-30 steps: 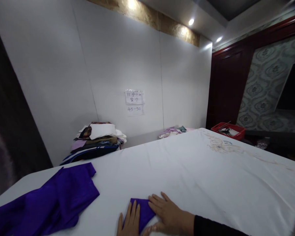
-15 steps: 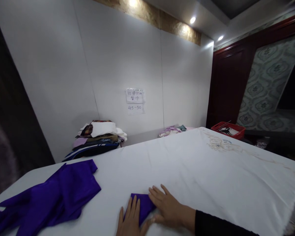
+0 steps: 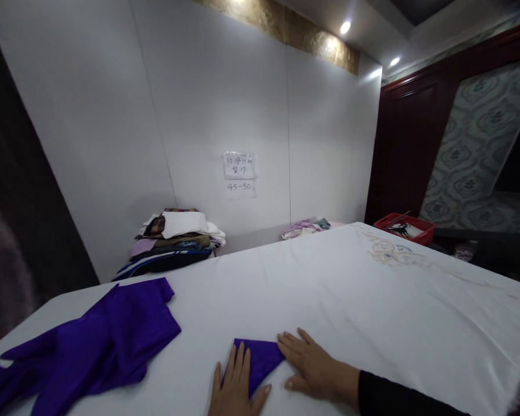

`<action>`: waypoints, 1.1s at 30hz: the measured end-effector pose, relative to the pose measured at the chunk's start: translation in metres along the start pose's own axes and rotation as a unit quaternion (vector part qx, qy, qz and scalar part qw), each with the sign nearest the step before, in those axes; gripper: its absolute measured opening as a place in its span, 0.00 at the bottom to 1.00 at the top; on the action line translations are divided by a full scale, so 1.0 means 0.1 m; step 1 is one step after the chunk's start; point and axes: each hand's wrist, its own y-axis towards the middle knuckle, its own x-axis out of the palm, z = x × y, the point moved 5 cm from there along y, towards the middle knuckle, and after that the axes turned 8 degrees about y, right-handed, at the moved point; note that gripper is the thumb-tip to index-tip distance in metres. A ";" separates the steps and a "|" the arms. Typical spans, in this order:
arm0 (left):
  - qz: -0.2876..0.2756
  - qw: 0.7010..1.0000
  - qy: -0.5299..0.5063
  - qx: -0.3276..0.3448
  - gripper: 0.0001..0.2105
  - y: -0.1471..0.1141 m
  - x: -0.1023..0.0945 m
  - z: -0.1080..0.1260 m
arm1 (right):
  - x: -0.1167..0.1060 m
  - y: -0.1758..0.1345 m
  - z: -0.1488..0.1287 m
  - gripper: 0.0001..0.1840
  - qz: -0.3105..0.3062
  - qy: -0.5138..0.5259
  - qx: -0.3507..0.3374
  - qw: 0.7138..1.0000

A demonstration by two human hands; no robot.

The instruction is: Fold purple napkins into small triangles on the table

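A small folded purple cloth napkin [image 3: 262, 359] lies on the white-covered table [image 3: 312, 289], close to the near edge. My left hand [image 3: 236, 384] rests flat on its left side, fingers stretched out and covering part of it. At its right corner, the fingertips of my right hand [image 3: 312, 367] touch the fabric, with the thumb apart from the fingers. The napkin's lower left part is hidden under my left hand. Farther left, a loose heap of purple cloth [image 3: 108, 341] spreads crumpled over the table.
Behind the table stands a stack of folded clothes [image 3: 177, 242] at the left. More clothes [image 3: 303, 229] lie by the wall. A red basket [image 3: 422, 236] holding dark items is at the far right. Handwritten paper signs [image 3: 240, 173] hang on the grey wall.
My right hand has slid to the right along the napkin, and more of the purple fabric shows between my hands. My left hand stays on the left side. The view has shifted slightly.
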 end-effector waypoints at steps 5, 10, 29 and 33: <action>-0.001 1.000 0.005 -0.001 0.37 0.02 0.03 0.00 | -0.09 0.06 -0.08 0.41 0.020 -0.011 0.007 1.000; -0.011 1.000 0.005 0.005 0.38 0.01 0.01 0.00 | 0.00 0.32 -0.40 0.42 0.030 0.010 -0.070 0.997; -0.015 1.000 -0.001 -0.005 0.37 0.00 0.00 0.01 | -0.16 0.51 -0.21 0.27 0.077 -0.015 0.031 0.996; -0.018 1.000 0.005 -0.005 0.37 0.00 0.00 0.01 | -0.12 0.85 -0.27 0.19 0.066 -0.054 0.050 0.995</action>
